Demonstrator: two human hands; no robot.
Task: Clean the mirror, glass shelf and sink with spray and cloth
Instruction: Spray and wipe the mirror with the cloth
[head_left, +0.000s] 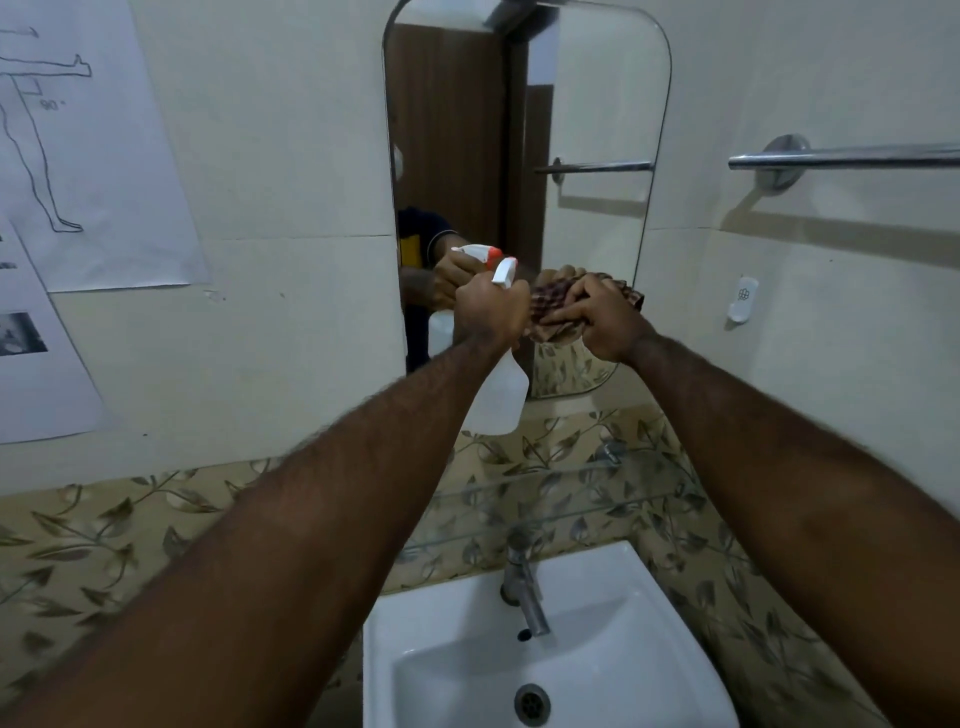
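The tall mirror with rounded corners hangs on the wall straight ahead. My left hand grips a white spray bottle by its neck, with the orange-tipped nozzle pointing right, close to the glass. My right hand presses a brown checked cloth against the lower part of the mirror, just right of the nozzle. Below hangs the glass shelf, and under it the white sink with a metal tap.
A chrome towel rail juts from the wall at the right, with a small white hook beneath it. Paper posters are taped to the wall at the left. Leaf-patterned tiles surround the sink.
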